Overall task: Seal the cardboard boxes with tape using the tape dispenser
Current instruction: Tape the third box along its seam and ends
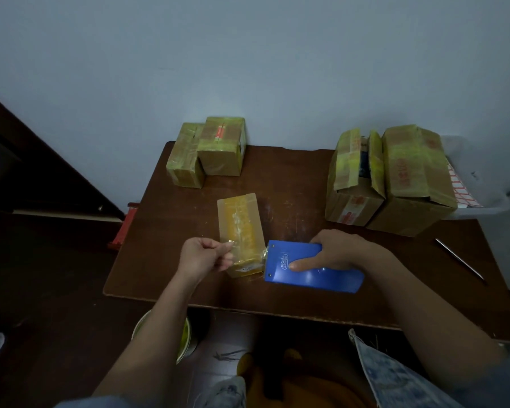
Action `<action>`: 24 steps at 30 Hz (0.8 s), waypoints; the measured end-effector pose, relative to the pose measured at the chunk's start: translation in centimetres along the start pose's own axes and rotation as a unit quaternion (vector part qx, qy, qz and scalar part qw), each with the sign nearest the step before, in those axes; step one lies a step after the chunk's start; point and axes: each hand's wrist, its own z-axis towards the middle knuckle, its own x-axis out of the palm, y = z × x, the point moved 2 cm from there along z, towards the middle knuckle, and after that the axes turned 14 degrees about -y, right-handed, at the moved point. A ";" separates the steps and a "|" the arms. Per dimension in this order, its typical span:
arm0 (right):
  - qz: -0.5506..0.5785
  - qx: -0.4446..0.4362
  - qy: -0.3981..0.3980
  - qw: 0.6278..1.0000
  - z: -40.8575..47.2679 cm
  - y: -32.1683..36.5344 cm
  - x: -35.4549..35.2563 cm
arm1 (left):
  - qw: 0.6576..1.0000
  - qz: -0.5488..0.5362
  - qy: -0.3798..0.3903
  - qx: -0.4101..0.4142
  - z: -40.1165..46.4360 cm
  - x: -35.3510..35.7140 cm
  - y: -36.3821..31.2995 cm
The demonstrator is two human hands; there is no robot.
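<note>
Near bench (189, 275) front edge: left hand (202, 257) pinching clear tape end over small cardboard box (240, 234); right hand (339, 250) gripping blue tape dispenser (312, 270).

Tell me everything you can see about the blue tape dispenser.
The blue tape dispenser is a flat, glossy, plastic-looking shell with a white oval logo and small rivets near its left end. It lies low over the brown table, just right of the small cardboard box. The right hand grips it from above, thumb pressed on its face. Clear tape runs from its left end across the box's near end to the left hand, which pinches it.
</note>
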 end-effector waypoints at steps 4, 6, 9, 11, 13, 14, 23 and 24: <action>-0.007 -0.014 0.012 1.000 0.1 0.6 -0.1 | 0.998 0.011 -0.063 0.028 -0.2 -0.2 0.9; -0.001 -0.021 0.015 1.000 0.0 0.6 0.2 | 0.995 0.017 -0.090 0.045 0.0 -0.6 0.8; -0.009 -0.018 -0.002 1.000 0.0 0.8 0.1 | 0.993 0.020 -0.102 0.060 -0.1 -0.9 0.8; -0.019 -0.018 -0.001 1.000 0.1 1.1 -0.2 | 0.992 0.024 -0.105 0.063 -0.4 -0.7 1.2; -0.035 -0.021 0.009 0.999 0.2 1.5 -0.5 | 0.991 0.029 -0.114 0.060 -0.6 -0.4 2.0; -0.044 -0.023 0.015 0.999 0.1 1.7 -0.6 | 0.990 0.031 -0.126 0.061 -0.7 -0.4 2.4; -0.132 -0.008 0.006 0.991 -0.5 -0.2 -1.9 | 0.991 0.005 -0.127 0.042 -0.3 -3.1 3.6; -0.148 -0.010 -0.003 0.989 -0.4 -0.2 -1.9 | 0.991 -0.005 -0.130 0.041 -0.4 -2.8 3.7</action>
